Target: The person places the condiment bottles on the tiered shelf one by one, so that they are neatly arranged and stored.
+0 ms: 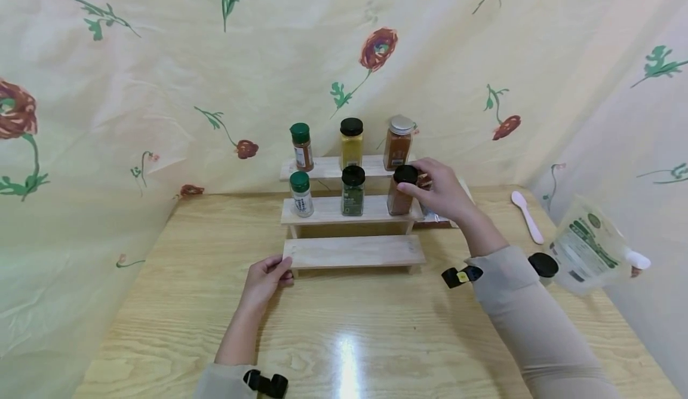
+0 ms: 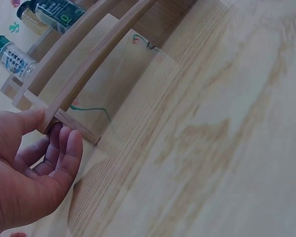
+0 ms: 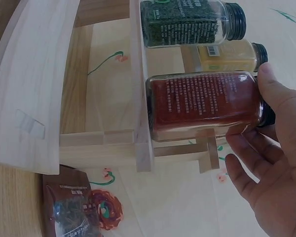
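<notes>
A three-tier wooden shelf rack (image 1: 355, 252) stands against the back of the table. My left hand (image 1: 264, 279) pinches the left end of its lowest tier, thumb on top and fingers below. On the middle tier's right end stands a spice jar of reddish-brown powder (image 3: 202, 106), upright. My right hand (image 1: 443, 191) holds this jar by its black lid (image 1: 405, 174), thumb and fingers on either side. Beside it on that tier are a green-herb jar (image 1: 352, 199) and a small green-capped shaker (image 1: 302, 202).
The top tier carries a green-capped shaker (image 1: 303, 151), a yellow-powder jar (image 1: 352, 147) and a silver-lidded jar (image 1: 398, 148). A brown packet (image 3: 69, 197) lies by the rack's right side. Further right are a white spoon (image 1: 527, 217), a black-lidded container (image 1: 544, 265) and a spouted pouch (image 1: 586, 249).
</notes>
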The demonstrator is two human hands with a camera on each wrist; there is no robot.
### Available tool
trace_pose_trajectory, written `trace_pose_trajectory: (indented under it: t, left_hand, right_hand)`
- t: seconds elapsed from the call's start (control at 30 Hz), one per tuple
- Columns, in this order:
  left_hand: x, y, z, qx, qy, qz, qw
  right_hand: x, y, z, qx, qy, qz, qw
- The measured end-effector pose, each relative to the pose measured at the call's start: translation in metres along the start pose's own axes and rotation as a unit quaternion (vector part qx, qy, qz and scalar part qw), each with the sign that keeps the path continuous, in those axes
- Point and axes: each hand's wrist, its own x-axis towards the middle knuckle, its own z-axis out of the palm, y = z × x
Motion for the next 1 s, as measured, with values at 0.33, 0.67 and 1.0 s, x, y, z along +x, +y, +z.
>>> trace_pose_trajectory:
  t: [0.33,0.67,1.0]
  left_hand:
    - [0.001,0.002,0.002,0.005,0.006,-0.003,1.0000]
    - [0.001,0.000,0.001,0.004,0.003,-0.002,1.0000]
    - [0.001,-0.002,0.000,0.000,0.002,-0.003,1.0000]
  right_hand:
    - [-0.020,0.014,-0.006,-0.001,0.020,-0.013,0.9997]
    - [-0.058,0.028,-0.020,-0.045,0.014,-0.006,0.9989]
    - [-0.094,0.035,-0.035,-0.074,0.018,0.011,0.9970]
